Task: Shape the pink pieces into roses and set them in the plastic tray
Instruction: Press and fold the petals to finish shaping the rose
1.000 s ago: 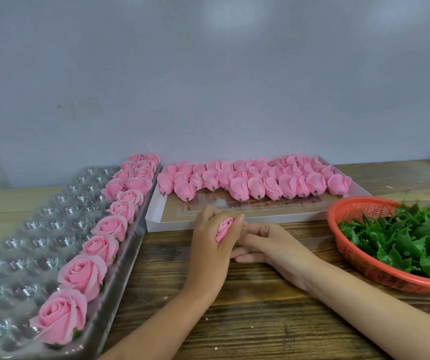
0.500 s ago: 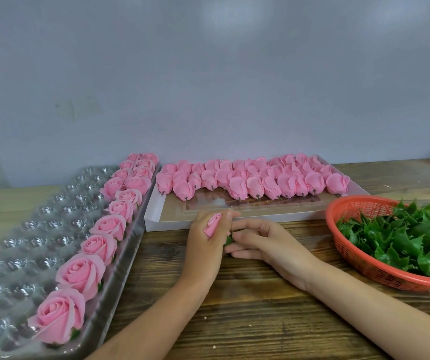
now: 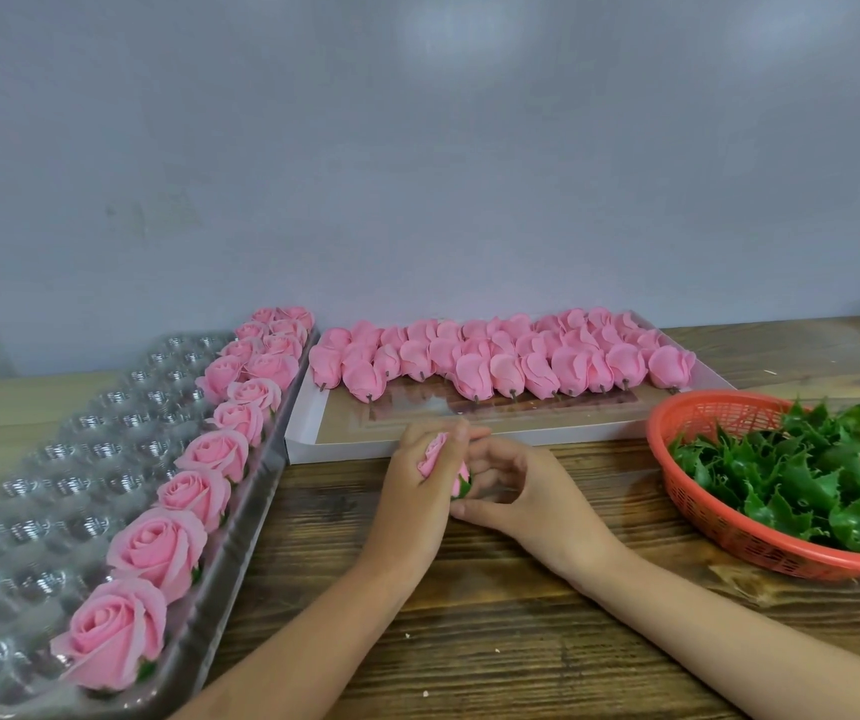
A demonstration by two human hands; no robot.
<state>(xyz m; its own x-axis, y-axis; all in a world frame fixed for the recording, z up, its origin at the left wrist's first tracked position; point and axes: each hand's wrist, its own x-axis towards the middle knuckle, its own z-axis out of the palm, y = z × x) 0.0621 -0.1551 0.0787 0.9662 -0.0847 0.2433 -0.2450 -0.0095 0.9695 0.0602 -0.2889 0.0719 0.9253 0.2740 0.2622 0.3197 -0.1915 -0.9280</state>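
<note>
My left hand grips a pink piece with a green leaf base, just in front of the white box. My right hand sits beside it, fingers curled, fingertips touching the base of the same piece. The clear plastic tray lies at the left, with several finished pink roses lined along its right side. The white box at the back holds several unshaped pink pieces.
A red basket full of green leaf pieces stands at the right. The wooden table runs under my forearms. A grey wall rises behind the box and tray.
Both hands have shifted slightly toward me and kept working the pink piece. The green base now shows below my left hand's fingers.
</note>
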